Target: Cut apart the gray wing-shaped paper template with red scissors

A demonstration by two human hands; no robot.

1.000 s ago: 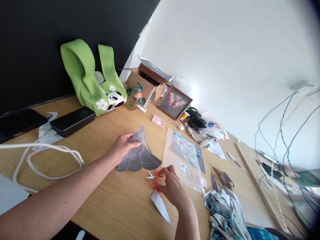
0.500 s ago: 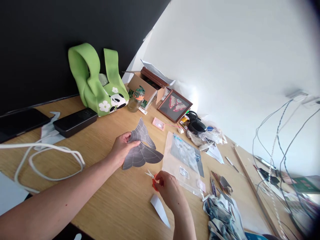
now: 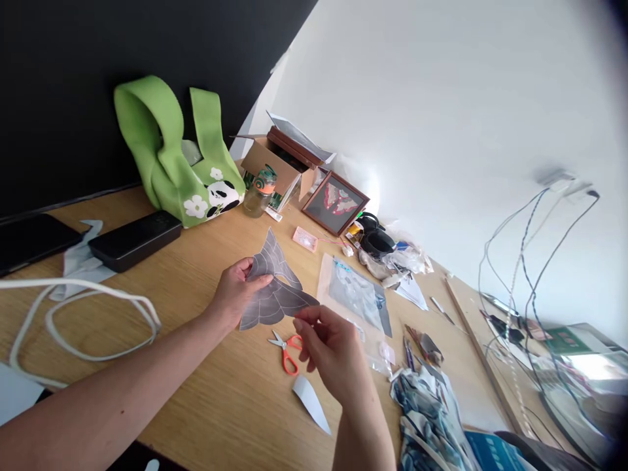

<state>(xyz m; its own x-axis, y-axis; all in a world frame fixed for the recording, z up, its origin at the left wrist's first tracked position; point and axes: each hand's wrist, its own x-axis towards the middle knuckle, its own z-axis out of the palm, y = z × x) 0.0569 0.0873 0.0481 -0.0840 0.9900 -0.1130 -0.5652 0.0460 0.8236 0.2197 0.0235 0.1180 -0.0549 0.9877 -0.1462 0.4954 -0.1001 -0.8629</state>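
Note:
My left hand [image 3: 235, 293] pinches a grey wing-shaped paper cutout [image 3: 267, 304] by its left side, thumb on top. White vein lines run across the cutout, and a small gap shows near its middle. My right hand [image 3: 328, 347] is closed, with thumb and index fingertips together at the cutout's lower right edge. Whether they grip the paper is hard to see. Just below the cutout, scissors [image 3: 289, 362] with orange handles lie on the table, blades slightly apart. A curved white paper scrap [image 3: 312, 404] rests below them, near my right wrist.
On the wooden table [image 3: 216, 405], a white cable [image 3: 93, 356] loops beside a black power bank [image 3: 136, 241]. A green bag [image 3: 167, 183], bottle [image 3: 259, 193], cardboard box [image 3: 272, 163] and framed moth picture [image 3: 336, 203] stand behind. Plastic sleeves [image 3: 356, 294] and crumpled cloth [image 3: 424, 412] lie right.
My right hand has let go of the scissors, which now lie on the table. It has moved up to the cutout's lower edge. My left hand keeps its hold.

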